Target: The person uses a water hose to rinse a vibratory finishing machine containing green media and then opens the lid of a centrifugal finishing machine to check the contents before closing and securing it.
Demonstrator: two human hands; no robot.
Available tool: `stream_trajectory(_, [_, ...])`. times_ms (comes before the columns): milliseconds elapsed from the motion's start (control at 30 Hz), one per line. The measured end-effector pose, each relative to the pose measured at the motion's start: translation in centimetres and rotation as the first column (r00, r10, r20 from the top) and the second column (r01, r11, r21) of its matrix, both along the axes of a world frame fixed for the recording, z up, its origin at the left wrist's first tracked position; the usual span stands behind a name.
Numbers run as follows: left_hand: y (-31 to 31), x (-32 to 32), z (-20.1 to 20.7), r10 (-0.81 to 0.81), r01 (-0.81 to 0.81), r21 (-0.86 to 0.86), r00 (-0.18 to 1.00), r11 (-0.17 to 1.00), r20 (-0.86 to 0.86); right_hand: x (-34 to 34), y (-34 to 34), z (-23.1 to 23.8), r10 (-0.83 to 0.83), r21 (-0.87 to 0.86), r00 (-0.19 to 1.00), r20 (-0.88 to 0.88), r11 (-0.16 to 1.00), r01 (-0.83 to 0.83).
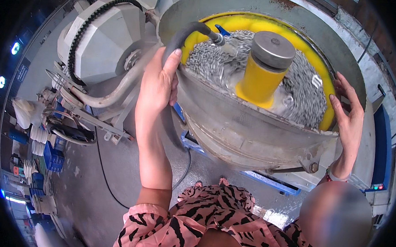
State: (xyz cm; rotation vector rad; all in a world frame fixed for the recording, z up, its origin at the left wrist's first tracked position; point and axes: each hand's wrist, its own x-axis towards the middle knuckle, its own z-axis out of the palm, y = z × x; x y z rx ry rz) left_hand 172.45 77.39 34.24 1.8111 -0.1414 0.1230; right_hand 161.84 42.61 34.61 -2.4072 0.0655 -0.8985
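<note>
A large round grey metal tub [233,120] with a yellow lining [328,80] holds several small grey metal pieces [305,97] in wet foam. A yellow centre post with a grey cap [272,49] rises from its middle. My left hand [158,82] grips a dark hose [184,37] at the tub's left rim; the hose's nozzle points into the pieces. My right hand [348,114] rests with fingers spread against the tub's right rim, holding nothing.
A grey motor housing with a black toothed belt [96,35] stands left of the tub. Blue crates [53,157] and stacked white items sit at the far left on the concrete floor. A blue frame [270,182] lies under the tub. A control box with red and green lights [378,186] is right.
</note>
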Motion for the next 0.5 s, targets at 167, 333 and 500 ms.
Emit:
stream_trajectory(167, [0.02, 0.4, -0.19, -0.036, 0.036, -0.029, 0.999, 0.999, 0.005, 0.01, -0.34, -0.19, -0.021, -0.036, 1.0, -0.01, 0.999, 0.021])
stream_trajectory(333, [0.09, 0.12, 0.03, -0.044, 0.043, -0.036, 0.999, 0.998, -0.019, -0.04, -0.31, -0.18, 0.028, 0.018, 1.0, -0.006, 0.999, -0.027])
stream_trajectory(500, [0.23, 0.16, 0.05, -0.038, 0.038, -0.02, 0.999, 0.999, -0.032, 0.08, -0.22, -0.29, -0.001, -0.002, 1.0, -0.009, 1.0, 0.001])
